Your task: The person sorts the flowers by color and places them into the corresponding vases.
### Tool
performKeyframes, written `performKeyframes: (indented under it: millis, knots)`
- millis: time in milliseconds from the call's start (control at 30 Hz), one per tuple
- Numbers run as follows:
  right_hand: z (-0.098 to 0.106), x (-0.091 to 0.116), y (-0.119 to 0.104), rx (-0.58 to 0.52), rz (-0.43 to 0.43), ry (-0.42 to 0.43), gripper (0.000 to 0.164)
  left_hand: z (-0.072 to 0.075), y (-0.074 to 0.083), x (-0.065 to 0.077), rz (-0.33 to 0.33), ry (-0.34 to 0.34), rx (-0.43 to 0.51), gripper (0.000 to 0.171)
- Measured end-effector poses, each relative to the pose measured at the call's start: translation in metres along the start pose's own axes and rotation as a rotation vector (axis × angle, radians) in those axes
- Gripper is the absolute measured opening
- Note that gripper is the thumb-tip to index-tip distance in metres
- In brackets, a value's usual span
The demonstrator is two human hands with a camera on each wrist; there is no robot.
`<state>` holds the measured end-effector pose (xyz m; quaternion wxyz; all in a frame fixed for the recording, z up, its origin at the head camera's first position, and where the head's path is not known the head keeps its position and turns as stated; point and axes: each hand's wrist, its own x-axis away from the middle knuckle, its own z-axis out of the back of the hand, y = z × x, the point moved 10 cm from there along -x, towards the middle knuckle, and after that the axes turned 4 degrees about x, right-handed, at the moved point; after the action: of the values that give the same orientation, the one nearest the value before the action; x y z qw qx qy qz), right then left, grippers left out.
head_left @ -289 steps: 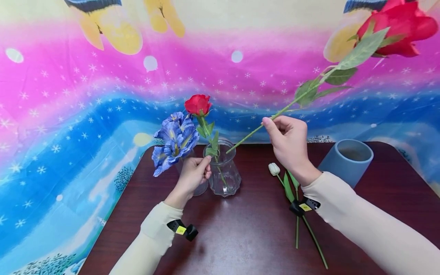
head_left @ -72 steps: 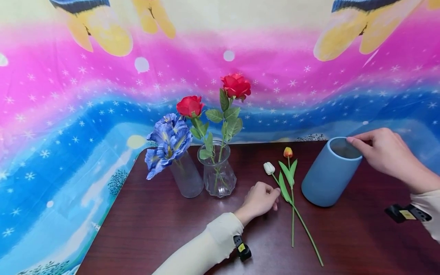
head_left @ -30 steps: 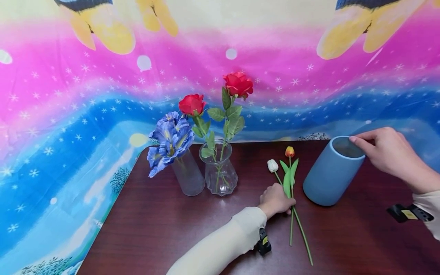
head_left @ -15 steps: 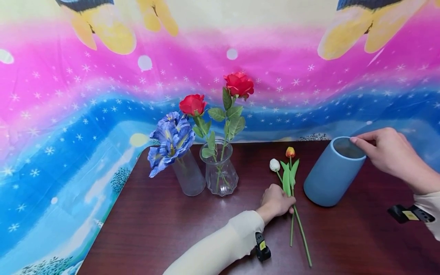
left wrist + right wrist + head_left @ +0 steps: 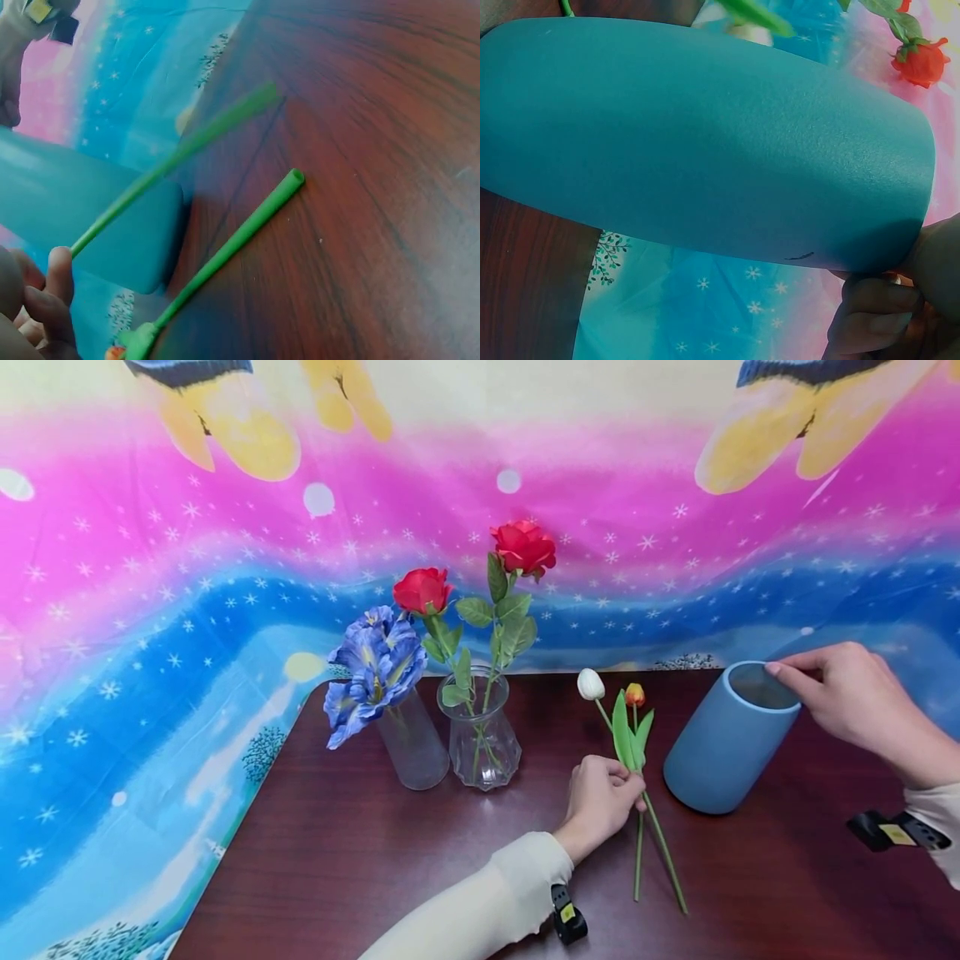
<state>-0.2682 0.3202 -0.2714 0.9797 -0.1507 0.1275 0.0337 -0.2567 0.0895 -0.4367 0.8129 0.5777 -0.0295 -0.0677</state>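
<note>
My left hand (image 5: 600, 802) pinches the stem of a white tulip (image 5: 591, 684), whose head now stands above the dark wooden table. In the left wrist view the tulip's stem (image 5: 154, 176) juts out from my fingers, its end blurred and raised. A second tulip, orange-red (image 5: 634, 694), lies on the table behind it; its stem (image 5: 234, 244) runs under the held one. My right hand (image 5: 858, 706) grips the rim of a matte blue vase (image 5: 720, 752), thumb at the near side of the opening. The vase wall (image 5: 705, 142) fills most of the right wrist view.
Left of the tulips stands a clear glass vase (image 5: 491, 752) with two red roses (image 5: 525, 547). Beside it is a frosted vase (image 5: 416, 756) with blue flowers (image 5: 375, 668). A printed cloth (image 5: 600, 502) hangs behind the table's far edge.
My left hand has come from beside the tulips to the white one's stem and raised it off the table. The right hand stays on the vase rim. Earlier it held the second rose.
</note>
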Motion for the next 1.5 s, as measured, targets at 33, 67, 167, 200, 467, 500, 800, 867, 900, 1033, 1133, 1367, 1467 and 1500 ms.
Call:
performKeyframes:
  millis: [33, 67, 167, 200, 467, 500, 800, 867, 900, 1033, 1133, 1367, 1467, 1500]
  knots:
    - [0.000, 0.000, 0.000, 0.000, 0.000, -0.001, 0.040, 0.001, 0.003, 0.001, -0.025, 0.003, -0.002, 0.018]
    - [0.000, 0.000, 0.000, 0.000, 0.000, 0.000, 0.040, 0.002, 0.007, 0.002, -0.052, 0.006, -0.003, 0.019]
    - [0.000, 0.000, 0.000, -0.003, 0.001, 0.000, 0.040, 0.006, 0.017, 0.003, -0.122, 0.025, 0.006, 0.022]
    - [0.000, 0.000, 0.000, -0.003, 0.002, 0.001, 0.040, 0.007, 0.020, 0.003, -0.141, 0.032, 0.017, 0.023]
    - [0.001, 0.000, -0.001, 0.001, 0.006, 0.008, 0.040, 0.025, 0.047, 0.004, -0.272, 0.110, 0.084, 0.024]
    - [0.001, 0.000, -0.001, 0.002, 0.007, 0.008, 0.040, 0.027, 0.051, 0.005, -0.292, 0.118, 0.085, 0.024]
    - [0.001, 0.000, 0.000, -0.001, 0.003, 0.010, 0.040, 0.043, 0.081, 0.012, -0.441, 0.161, 0.099, 0.021]
    - [0.000, 0.000, 0.000, -0.003, -0.001, 0.009, 0.040, 0.045, 0.087, 0.014, -0.474, 0.170, 0.094, 0.021]
    - [0.000, 0.000, 0.001, -0.003, -0.001, 0.010, 0.040, 0.046, 0.090, 0.015, -0.488, 0.176, 0.092, 0.021]
    - [0.000, 0.000, 0.002, -0.007, 0.001, 0.017, 0.041, 0.051, 0.100, 0.018, -0.528, 0.188, 0.091, 0.020]
    - [0.000, 0.000, 0.003, -0.015, 0.001, 0.018, 0.042, 0.055, 0.104, 0.018, -0.544, 0.184, 0.111, 0.019]
    - [-0.002, 0.000, 0.005, -0.047, -0.010, 0.017, 0.046, 0.063, 0.112, 0.019, -0.566, 0.172, 0.174, 0.021]
    - [-0.002, 0.001, 0.006, -0.063, -0.008, 0.018, 0.046, 0.066, 0.116, 0.019, -0.574, 0.171, 0.198, 0.020]
    - [-0.002, 0.001, 0.006, -0.071, -0.009, 0.015, 0.046, 0.067, 0.118, 0.019, -0.576, 0.171, 0.202, 0.020]
